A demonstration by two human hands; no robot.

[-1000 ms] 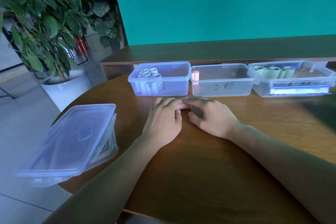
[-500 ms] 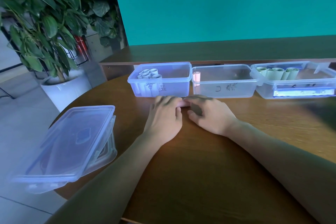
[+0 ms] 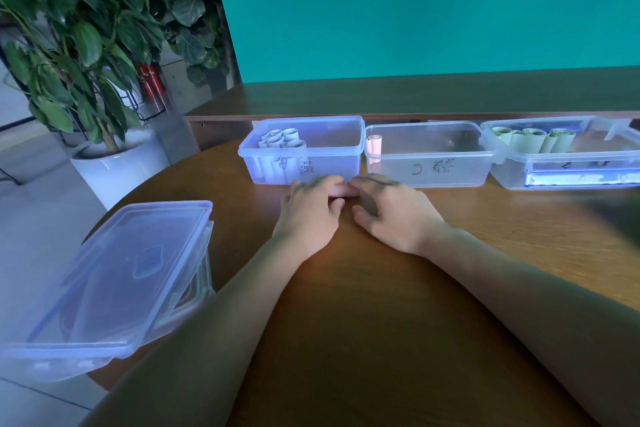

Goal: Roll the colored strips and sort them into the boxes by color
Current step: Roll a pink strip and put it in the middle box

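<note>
Leftmost, a potted plant (image 3: 86, 55) is seen on the floor beside the table (image 3: 381, 305), w/ a lidded clear container (image 3: 114, 284) set at the table's left edge, partly overhanging it. Along the far edge, three clear boxes are lined up approx. side by side. The left box (image 3: 304, 152) is filled at its left end w/ pale blue rolls (image 3: 282, 140). The middle box (image 3: 429, 158) is marked w/ handwriting on its front wall, and one pink roll (image 3: 374, 146) is stood upright in its left end. The right box (image 3: 568, 156) is loaded w/ green rolls (image 3: 533, 139) along its far side.

Just in front of the gap btwn. left and middle boxes, a pink strip (image 3: 341, 190) is held on the table, only a short rolled section being visible btwn. the two hands. The left hand (image 3: 310, 218) is laid palm down, fingers curled over the strip's left end. The right hand (image 3: 394, 215) is likewise curled round the right end, thumb tucked toward the near side. Fingertips of both hands are blurred, so the exact pinch cannot be told.
</note>
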